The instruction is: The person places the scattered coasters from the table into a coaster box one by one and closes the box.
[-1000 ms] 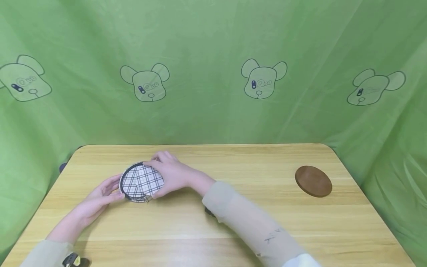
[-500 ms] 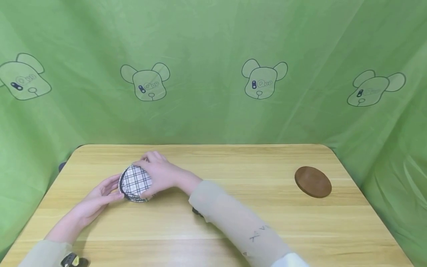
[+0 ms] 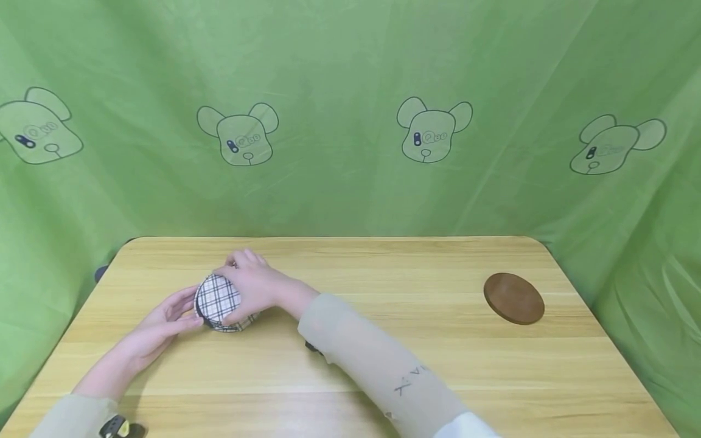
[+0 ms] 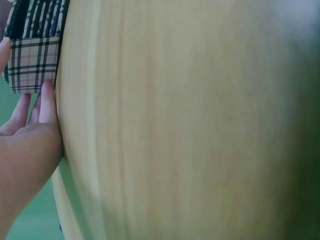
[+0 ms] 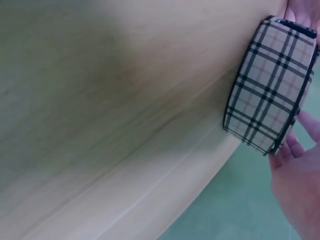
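Observation:
A round plaid case (image 3: 217,298) with black trim sits on the left part of the table. Its white-and-black checked side wall shows in the right wrist view as a curved band (image 5: 270,85). My left hand (image 3: 156,328) holds the case's left side, thumb in front and fingers behind. From the right, my right hand (image 3: 254,291) grips the round plaid top piece, thumb at its near edge and fingers at the far edge. That hand hides the right part of the top. In the left wrist view, fingertips (image 4: 47,102) touch the checked wall.
A flat brown disc (image 3: 513,298) lies on the right side of the wooden table (image 3: 438,365). Green curtains (image 3: 339,152) with printed bear heads stand behind and at both sides. Black bands (image 3: 122,427) are worn near the wrists.
My right hand has moved left, bringing the plaid top piece over the case's inside, which showed a second ago. The left hand keeps its place. The brown disc has not moved.

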### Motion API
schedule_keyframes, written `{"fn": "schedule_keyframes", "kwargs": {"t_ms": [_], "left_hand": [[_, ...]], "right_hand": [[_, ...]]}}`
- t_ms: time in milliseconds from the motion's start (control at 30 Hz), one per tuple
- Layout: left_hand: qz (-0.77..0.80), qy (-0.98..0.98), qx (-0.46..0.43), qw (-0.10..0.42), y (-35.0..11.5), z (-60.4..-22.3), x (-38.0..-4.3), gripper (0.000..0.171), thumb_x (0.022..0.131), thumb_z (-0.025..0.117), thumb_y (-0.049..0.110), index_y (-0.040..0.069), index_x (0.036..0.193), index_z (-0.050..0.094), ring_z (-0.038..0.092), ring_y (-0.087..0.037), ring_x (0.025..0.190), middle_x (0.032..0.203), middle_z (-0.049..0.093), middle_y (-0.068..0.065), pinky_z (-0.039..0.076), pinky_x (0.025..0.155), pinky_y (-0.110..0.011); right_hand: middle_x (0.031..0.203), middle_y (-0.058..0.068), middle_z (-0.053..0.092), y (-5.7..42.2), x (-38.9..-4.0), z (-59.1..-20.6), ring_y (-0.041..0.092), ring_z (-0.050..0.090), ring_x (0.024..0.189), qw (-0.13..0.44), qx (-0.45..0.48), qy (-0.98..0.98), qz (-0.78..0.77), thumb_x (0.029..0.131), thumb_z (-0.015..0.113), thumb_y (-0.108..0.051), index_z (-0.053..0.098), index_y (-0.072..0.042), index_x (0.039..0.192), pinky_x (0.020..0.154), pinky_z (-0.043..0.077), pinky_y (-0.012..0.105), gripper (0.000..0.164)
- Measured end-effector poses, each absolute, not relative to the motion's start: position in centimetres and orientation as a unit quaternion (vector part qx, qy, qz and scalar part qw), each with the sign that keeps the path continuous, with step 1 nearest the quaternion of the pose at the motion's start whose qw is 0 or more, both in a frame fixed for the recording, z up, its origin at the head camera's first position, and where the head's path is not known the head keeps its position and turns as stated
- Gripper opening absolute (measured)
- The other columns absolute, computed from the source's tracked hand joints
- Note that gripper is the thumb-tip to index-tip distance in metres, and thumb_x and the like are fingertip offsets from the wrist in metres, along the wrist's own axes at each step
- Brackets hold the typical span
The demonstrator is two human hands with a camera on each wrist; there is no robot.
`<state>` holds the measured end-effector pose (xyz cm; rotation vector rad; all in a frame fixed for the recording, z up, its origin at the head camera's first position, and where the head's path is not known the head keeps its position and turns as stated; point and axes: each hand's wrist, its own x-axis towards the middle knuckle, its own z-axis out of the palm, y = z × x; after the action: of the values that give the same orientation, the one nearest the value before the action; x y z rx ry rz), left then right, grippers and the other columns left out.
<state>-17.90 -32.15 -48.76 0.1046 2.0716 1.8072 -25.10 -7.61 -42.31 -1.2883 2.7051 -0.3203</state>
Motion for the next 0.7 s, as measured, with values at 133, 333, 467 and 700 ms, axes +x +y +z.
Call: {"fn": "schedule_keyframes", "kwargs": {"t_ms": [133,333,467,700], "left_hand": [[0.644,0.738,0.039,0.195,-32.18,-48.82,-17.92,0.087,0.102,0.065,0.007,-0.005,0.167,0.008,0.056,0.013,0.115,0.17,0.014,-0.035,0.046,0.098,-0.007],[0.646,0.737,0.042,0.195,-32.18,-48.89,-17.95,0.087,0.102,0.065,0.007,-0.004,0.167,0.008,0.056,0.012,0.116,0.17,0.014,-0.035,0.047,0.098,-0.007],[0.646,0.738,0.042,0.193,-32.17,-48.89,-17.96,0.086,0.102,0.065,0.006,-0.004,0.167,0.009,0.057,0.011,0.116,0.17,0.015,-0.035,0.047,0.098,-0.008],[0.644,0.74,0.043,0.19,-32.22,-48.82,-18.05,0.086,0.101,0.065,0.006,-0.004,0.167,0.011,0.057,0.011,0.117,0.169,0.015,-0.036,0.047,0.098,-0.008]], "right_hand": [[0.155,0.004,0.045,-7.7,-25.21,-42.73,0.017,0.039,0.14,0.063,-0.424,0.898,-0.1,0.078,0.087,-0.06,0.046,-0.02,0.16,0.125,0.036,0.033,0.1],[0.155,0.004,0.044,-7.84,-25.28,-43.03,0.017,0.038,0.141,0.065,-0.419,0.901,-0.093,0.079,0.086,-0.062,0.045,-0.02,0.161,0.126,0.034,0.034,0.1],[0.156,0.005,0.044,-8.03,-25.26,-43.15,0.017,0.038,0.141,0.061,-0.416,0.903,-0.09,0.079,0.085,-0.063,0.045,-0.02,0.161,0.125,0.036,0.033,0.101],[0.156,0.005,0.044,-8.25,-25.16,-43.32,0.017,0.038,0.139,0.05,-0.41,0.907,-0.088,0.078,0.084,-0.065,0.045,-0.02,0.161,0.123,0.037,0.031,0.102]]}}
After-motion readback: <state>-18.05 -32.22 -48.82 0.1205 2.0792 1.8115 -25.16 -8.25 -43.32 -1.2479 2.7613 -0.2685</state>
